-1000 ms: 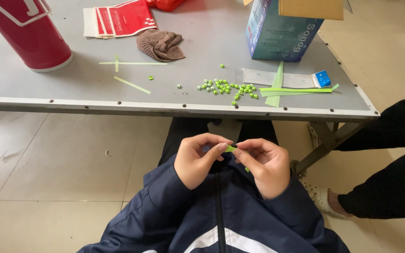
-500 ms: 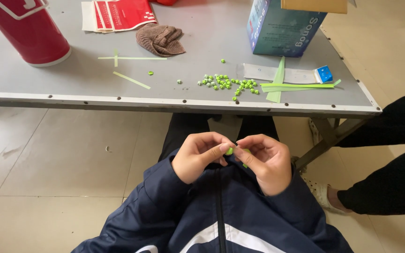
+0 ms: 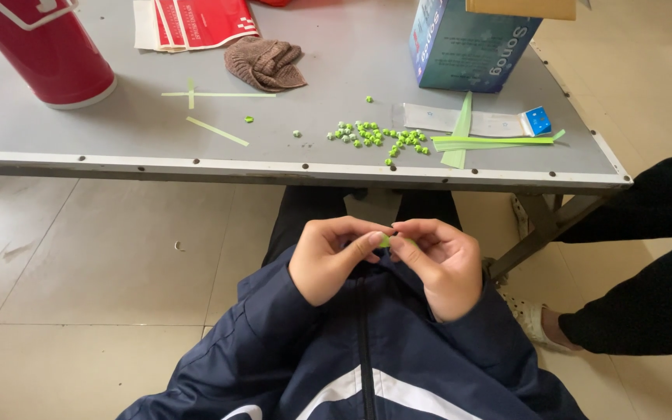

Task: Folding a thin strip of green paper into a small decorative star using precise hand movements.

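Observation:
My left hand point(image 3: 334, 258) and my right hand point(image 3: 443, 263) meet over my lap, below the table edge. Between their fingertips they pinch a small green paper piece point(image 3: 385, 242), mostly hidden by the fingers. On the grey table point(image 3: 118, 140) above lies a scatter of several small green folded paper bits point(image 3: 375, 134). Green paper strips point(image 3: 484, 141) lie to the right of that scatter, and thinner pale strips point(image 3: 215, 130) lie to its left.
A red cylindrical container point(image 3: 44, 50) stands at the table's back left. Red-and-white paper packets point(image 3: 196, 22), a brown knitted cloth point(image 3: 264, 64), a teal box point(image 3: 468, 43) and a small blue-and-white object point(image 3: 537, 120) lie on the table. Another person's dark-clad legs point(image 3: 655, 264) are at the right.
The hands have closed more tightly around the green piece, so less of it shows. The view has shifted slightly; table items have not moved.

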